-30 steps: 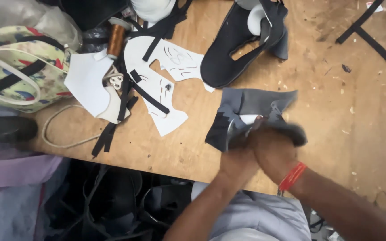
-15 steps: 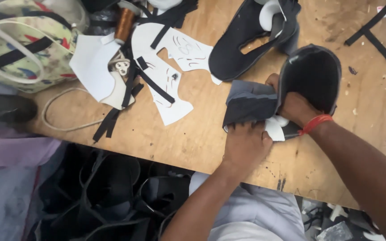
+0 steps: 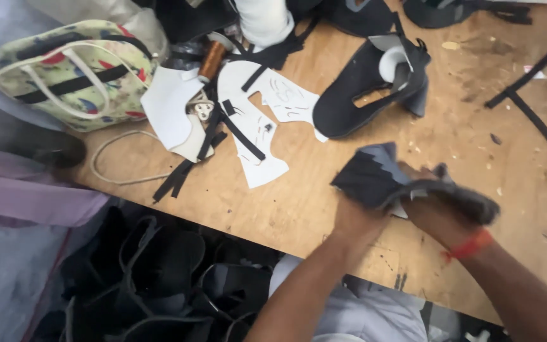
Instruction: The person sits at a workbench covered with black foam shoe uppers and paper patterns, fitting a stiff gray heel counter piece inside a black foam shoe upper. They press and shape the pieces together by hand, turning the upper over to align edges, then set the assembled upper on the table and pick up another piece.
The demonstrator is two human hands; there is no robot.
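Both of my hands hold a dark grey and black shoe upper piece (image 3: 375, 177) just above the wooden table (image 3: 476, 126). My left hand (image 3: 356, 218) grips its lower left part from underneath. My right hand (image 3: 435, 209), with a red band at the wrist, is closed over the black right part of the piece, which is blurred by motion. A bit of white lining shows between the two hands.
White paper patterns (image 3: 267, 114) and black strips (image 3: 185, 164) lie at the table's left, beside a floral bag (image 3: 71, 69) and a white cord (image 3: 112, 158). Another black shoe upper (image 3: 356, 95) rests behind. Black straps (image 3: 527, 95) lie at the right. Black sandals (image 3: 159, 266) are piled below the table.
The black part I had lifted and spread open half a second ago is now folded down under my right hand. The view has shifted slightly.
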